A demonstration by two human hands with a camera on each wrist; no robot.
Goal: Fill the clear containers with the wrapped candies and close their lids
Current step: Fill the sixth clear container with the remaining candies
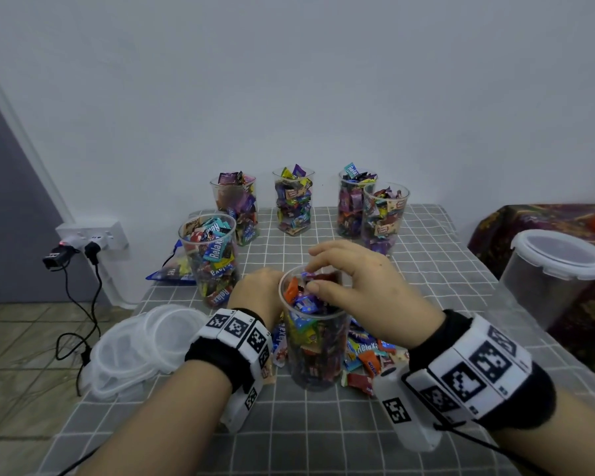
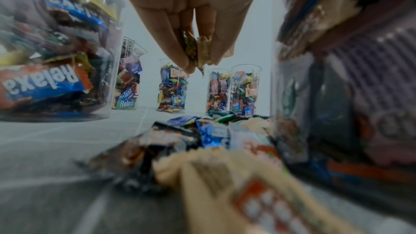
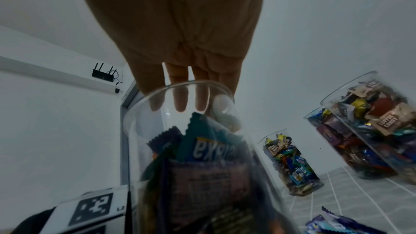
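A clear container (image 1: pixel 315 341) stands in the middle of the table, packed with wrapped candies nearly to its rim. My right hand (image 1: pixel 313 278) hovers over its mouth, and in the right wrist view its straight fingers (image 3: pixel 180 100) dip inside the rim (image 3: pixel 139 99) just above the top candies, with nothing seen between them. My left hand (image 1: pixel 256 293) sits low against the container's left side. In the left wrist view it (image 2: pixel 198 63) pinches a few wrapped candies (image 2: pixel 194 51) at its fingertips. Loose candies (image 1: pixel 368 359) lie around the container's base.
Several filled, lidless containers (image 1: pixel 293 201) stand at the back, with one nearer at the left (image 1: pixel 210 259). A stack of clear lids (image 1: pixel 141 341) lies at the table's left edge. A big lidded tub (image 1: pixel 557 269) stands off to the right. A wall socket with cables (image 1: pixel 90 242) hangs at the left.
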